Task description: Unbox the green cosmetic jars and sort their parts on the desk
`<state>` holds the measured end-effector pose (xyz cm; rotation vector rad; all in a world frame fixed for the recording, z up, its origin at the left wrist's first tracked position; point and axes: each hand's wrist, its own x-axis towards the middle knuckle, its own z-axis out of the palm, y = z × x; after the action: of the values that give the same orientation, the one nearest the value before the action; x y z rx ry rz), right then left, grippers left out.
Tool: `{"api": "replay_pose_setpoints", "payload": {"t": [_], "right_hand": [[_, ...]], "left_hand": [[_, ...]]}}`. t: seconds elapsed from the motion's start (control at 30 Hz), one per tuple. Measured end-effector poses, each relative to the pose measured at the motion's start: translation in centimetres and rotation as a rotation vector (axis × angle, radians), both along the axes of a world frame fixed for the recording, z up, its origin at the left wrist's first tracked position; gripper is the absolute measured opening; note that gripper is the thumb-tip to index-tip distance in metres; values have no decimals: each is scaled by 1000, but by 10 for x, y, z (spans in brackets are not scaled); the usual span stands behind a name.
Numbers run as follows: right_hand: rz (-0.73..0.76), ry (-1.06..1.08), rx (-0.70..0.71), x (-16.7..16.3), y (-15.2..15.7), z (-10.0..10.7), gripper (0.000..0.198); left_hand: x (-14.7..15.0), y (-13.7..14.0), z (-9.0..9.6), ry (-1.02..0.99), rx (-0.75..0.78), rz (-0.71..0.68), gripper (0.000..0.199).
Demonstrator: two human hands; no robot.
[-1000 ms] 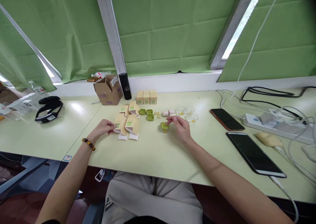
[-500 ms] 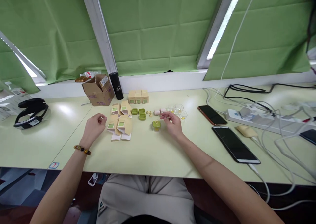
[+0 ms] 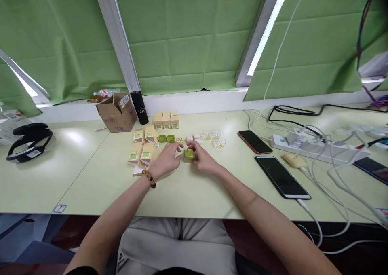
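Observation:
A small clear container with a green lid (image 3: 189,154) stands upright on the table between my hands. My right hand (image 3: 204,158) has its fingers curled round the container's right and far sides. On the other side, my left hand (image 3: 167,158) is close to the container, its thumb and forefinger apart and holding nothing. Two green square lids (image 3: 166,138) show just beyond the left hand. Tiny cream pieces (image 3: 180,139) and pale pink cylinders (image 3: 192,138) lie past the fingertips. Clear cups (image 3: 216,135) with yellow bits inside are grouped behind the right hand.
Open kraft boxes (image 3: 146,151) stand left of the hands, with closed small boxes (image 3: 166,120) behind. A cardboard carton (image 3: 117,113) and black bottle (image 3: 139,107) stand at the back. Phones (image 3: 283,177), a power strip (image 3: 318,149) and tangled cables fill the right side. A black headset (image 3: 30,142) lies far left.
My left hand has moved right across the kraft boxes to near the green-lidded container, covering one green lid. My right hand has shifted left and down onto the container. The view has turned slightly.

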<state>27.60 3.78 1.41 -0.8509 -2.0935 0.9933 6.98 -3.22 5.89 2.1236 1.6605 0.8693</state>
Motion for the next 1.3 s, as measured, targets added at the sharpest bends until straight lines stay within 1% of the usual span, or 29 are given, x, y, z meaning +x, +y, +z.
{"api": "replay_pose_setpoints", "payload": {"t": [0.1,0.17,0.27,0.37,0.5,0.7,0.83,0.93,1.03,1.13,1.23,1.3], "right_hand": [[-4,10,-36,-1,0,-3,65],[-11,71,-82,-3,1,-5,61],[-23,245,-189,-8,3,-6,56],[8,441,-312,-12,1,-3,57],[47,579,-367,-15,-4,3,58],[69,605,-414,-16,-12,6,55],[96,610,-401,-16,-17,9,54],[117,634,-411,-15,-20,13,55],[163,689,-470,-14,-21,16,57],[223,708,-551,-15,-22,17,54],[316,671,-617,-16,-25,18,49],[358,663,-635,-17,-27,18,46]], "left_hand": [[-1,11,-7,-60,-17,3,38],[-4,13,-12,-125,1,-8,44],[-9,9,-18,-216,40,-36,55],[-11,2,-20,-273,55,-40,62],[-9,-4,-22,-338,38,-56,61],[-7,-3,-23,-366,72,-24,55],[-6,-4,-22,-348,162,-31,48],[-4,-5,-21,-332,231,-32,46],[-3,-5,-21,-319,312,-24,45],[-2,-4,-21,-316,374,-4,42],[0,-4,-22,-333,371,2,40],[1,-5,-22,-353,352,8,40]]}}
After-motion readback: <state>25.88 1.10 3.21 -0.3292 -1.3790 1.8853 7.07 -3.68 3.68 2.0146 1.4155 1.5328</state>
